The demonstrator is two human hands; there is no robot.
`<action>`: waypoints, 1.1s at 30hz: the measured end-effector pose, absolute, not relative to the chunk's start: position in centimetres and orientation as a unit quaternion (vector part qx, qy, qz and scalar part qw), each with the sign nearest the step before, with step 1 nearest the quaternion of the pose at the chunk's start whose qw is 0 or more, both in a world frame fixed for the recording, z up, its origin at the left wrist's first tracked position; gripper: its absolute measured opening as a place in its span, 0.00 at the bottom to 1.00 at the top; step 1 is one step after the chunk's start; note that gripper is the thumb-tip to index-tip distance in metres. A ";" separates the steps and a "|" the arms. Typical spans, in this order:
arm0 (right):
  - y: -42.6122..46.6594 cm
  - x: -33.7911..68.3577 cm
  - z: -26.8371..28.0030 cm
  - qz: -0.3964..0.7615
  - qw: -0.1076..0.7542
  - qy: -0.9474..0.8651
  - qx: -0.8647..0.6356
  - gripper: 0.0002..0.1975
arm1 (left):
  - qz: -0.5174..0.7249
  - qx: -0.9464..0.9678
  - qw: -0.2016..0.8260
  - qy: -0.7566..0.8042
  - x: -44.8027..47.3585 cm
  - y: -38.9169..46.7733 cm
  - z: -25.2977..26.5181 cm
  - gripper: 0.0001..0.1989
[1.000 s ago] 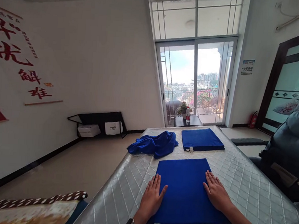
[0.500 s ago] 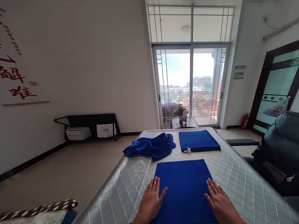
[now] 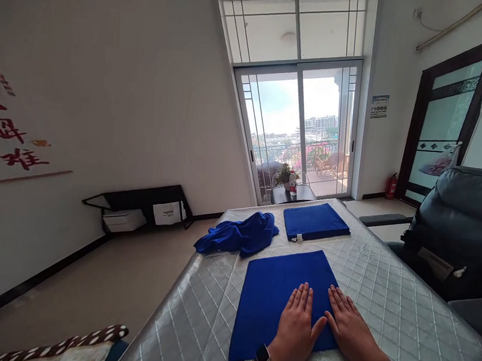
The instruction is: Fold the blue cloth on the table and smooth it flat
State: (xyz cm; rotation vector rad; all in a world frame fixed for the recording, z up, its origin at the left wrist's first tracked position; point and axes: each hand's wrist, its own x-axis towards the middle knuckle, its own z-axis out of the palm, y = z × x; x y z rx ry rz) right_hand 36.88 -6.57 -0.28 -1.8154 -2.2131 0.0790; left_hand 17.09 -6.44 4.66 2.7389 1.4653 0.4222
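A flat, folded blue cloth [image 3: 270,291] lies on the quilted silver-grey mattress [image 3: 205,292] in front of me. My left hand [image 3: 298,320] rests flat on the cloth's right half, fingers stretched out and a watch on its wrist. Along the cloth's right edge lies my right hand [image 3: 350,323], also flat with straight fingers. The two thumbs nearly meet. Beyond, a second folded blue cloth [image 3: 316,222] with a white tag lies squared up on the mattress. To its left is a crumpled blue cloth [image 3: 240,234] in a loose heap.
A black reclining chair [image 3: 458,232] stands at the right. Past the mattress's far end, a small table [image 3: 281,195] carries a plant and a bottle [image 3: 292,182]. A black rack [image 3: 142,199] with white boxes sits along the left wall. Patterned bedding [image 3: 71,350] shows at lower left.
My left hand has moved right, from the near cloth's left edge across to beside my right hand. The right hand stays at the right edge. The view has shifted slightly.
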 end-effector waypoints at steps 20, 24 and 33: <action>-6.9 36.7 0.9 0.049 0.131 -0.765 -0.629 0.34 | 0.049 0.758 0.085 0.645 4.6 -8.6 4.2 0.41; -6.8 36.7 0.6 0.037 0.127 -0.765 -0.630 0.34 | 0.052 0.737 0.099 0.666 2.7 -9.6 3.8 0.41; -7.3 36.9 1.6 -0.001 0.124 -0.782 -0.611 0.33 | 0.074 0.737 0.098 0.664 2.7 -9.5 3.4 0.43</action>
